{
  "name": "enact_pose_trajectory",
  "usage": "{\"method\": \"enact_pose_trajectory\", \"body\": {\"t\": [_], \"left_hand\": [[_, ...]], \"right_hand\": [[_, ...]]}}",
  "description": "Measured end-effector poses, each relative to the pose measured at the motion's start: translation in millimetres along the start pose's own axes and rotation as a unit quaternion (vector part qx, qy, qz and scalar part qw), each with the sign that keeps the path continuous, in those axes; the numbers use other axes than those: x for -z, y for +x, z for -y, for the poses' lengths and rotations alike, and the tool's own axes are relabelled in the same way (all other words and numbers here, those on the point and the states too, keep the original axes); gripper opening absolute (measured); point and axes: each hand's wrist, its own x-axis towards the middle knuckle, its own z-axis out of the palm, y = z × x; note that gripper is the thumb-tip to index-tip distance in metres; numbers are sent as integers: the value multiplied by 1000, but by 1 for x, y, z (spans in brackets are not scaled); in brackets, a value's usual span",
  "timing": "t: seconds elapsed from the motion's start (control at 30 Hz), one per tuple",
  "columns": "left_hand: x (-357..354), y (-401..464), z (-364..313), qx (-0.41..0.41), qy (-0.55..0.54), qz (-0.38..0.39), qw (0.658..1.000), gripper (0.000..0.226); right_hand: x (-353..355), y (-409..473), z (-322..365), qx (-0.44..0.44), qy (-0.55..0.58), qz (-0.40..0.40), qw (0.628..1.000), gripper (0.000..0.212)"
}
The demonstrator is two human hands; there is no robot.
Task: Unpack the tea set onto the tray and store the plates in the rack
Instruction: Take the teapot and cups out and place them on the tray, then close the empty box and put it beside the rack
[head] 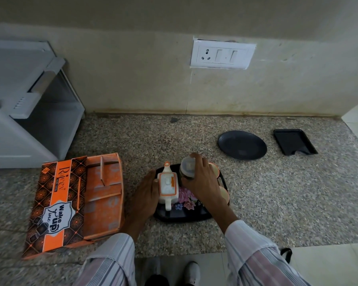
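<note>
A black tray (186,215) with a flower print lies on the counter before me. On it stands a white teapot (167,187) with orange trim; my left hand (146,195) rests flat against its left side. My right hand (201,176) is wrapped around a clear jar (187,167) with a plastic lid, standing on the tray behind the teapot. Two cups (223,194) with orange rims show at the tray's right edge, partly hidden by my right hand. The orange tea set box (74,203) lies open at the left. A round black plate (242,144) sits at the right.
A small rectangular black tray (295,142) lies at the far right of the granite counter (277,193). A white rack or cabinet (19,104) stands at the back left. A wall socket (222,55) is mounted above the counter.
</note>
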Motion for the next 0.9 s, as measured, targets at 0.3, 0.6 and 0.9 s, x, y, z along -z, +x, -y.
{"method": "enact_pose_trajectory", "body": {"t": [0.3, 0.6, 0.9], "left_hand": [[21, -8, -19, -29, 33, -39, 998, 58], [127, -42, 9, -70, 101, -221, 968, 46], [212, -56, 95, 82, 223, -264, 935, 61]], "right_hand": [[12, 2, 37, 78, -37, -88, 992, 86], [-102, -9, 139, 23, 148, 116, 982, 74], [-174, -27, 160, -114, 283, 144, 941, 75]]}}
